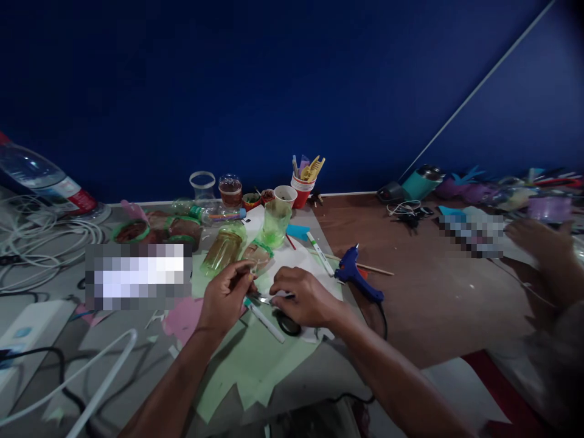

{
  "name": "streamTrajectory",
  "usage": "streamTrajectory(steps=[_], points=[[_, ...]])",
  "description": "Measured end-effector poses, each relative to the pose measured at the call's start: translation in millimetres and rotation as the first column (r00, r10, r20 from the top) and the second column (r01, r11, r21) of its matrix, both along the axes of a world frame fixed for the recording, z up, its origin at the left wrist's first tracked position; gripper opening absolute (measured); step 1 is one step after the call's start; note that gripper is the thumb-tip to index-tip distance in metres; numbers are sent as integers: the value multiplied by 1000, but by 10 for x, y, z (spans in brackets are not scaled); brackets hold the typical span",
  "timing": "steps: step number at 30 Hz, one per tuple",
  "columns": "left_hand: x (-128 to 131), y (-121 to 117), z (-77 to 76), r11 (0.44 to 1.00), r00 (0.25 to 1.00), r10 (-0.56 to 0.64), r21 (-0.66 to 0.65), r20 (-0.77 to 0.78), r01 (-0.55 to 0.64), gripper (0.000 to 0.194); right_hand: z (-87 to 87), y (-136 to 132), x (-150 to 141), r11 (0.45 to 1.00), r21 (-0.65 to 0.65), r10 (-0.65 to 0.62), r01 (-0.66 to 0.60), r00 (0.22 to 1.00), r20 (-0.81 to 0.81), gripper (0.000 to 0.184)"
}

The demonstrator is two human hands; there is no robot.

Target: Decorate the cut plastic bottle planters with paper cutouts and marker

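My right hand (303, 295) is closed around a pair of scissors (288, 323); a black handle loop shows under the fingers and the metal blades point left. Close to the blade tips, my left hand (230, 292) is pinched, with thumb and fingers together; whatever it holds is too small to make out. Below the hands a white marker (264, 320) lies on green paper (260, 359) with cut edges. Just beyond them are a green-tinted plastic cup (276, 225), a cut plastic bottle piece (223, 249) and a smaller green-rimmed piece (258, 255).
A blue glue gun (356, 274) and a wooden stick (376, 269) lie to the right. Red cups (303, 191) with craft tools stand at the wall. Pink paper (185, 319), cables (55, 231) and a large bottle (50, 182) are left. Another person's hand (542, 243) is far right.
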State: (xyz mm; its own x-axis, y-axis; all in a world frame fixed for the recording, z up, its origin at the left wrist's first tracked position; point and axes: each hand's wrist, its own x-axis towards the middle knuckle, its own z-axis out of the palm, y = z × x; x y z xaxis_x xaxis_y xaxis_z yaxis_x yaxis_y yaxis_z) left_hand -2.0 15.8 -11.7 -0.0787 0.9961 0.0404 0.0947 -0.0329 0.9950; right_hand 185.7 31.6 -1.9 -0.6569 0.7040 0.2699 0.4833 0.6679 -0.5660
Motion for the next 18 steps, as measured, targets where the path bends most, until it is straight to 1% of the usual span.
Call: streamTrajectory(steps=[2,3,5,8,10,12,16,18], points=[[-9,-6,9,999,999,29,45,-19,-28,23,37,-21,-12,999,8,34,-37,977,212,15],[-13,-6,19,997,998,51,61,-28,-49,23,62,-30,-16,999,9,37,-41,956,292,17],[-21,-1,45,992,995,97,81,-37,-94,24,115,-38,-11,999,-10,50,-50,912,408,21],[-43,19,77,984,989,145,107,-29,-141,24,167,-40,33,997,-56,73,-51,843,533,25],[-63,34,75,982,989,149,118,-25,-145,24,166,-54,66,996,-76,84,-48,798,596,27],[-75,45,61,982,989,144,124,-26,-140,23,139,-92,77,998,-58,68,-40,774,630,29],[-64,47,53,983,990,141,122,-24,-137,24,57,-210,32,1000,28,-9,-11,761,649,27],[-52,43,63,984,990,140,116,-21,-137,24,30,-245,10,999,38,-23,-3,756,655,27]])
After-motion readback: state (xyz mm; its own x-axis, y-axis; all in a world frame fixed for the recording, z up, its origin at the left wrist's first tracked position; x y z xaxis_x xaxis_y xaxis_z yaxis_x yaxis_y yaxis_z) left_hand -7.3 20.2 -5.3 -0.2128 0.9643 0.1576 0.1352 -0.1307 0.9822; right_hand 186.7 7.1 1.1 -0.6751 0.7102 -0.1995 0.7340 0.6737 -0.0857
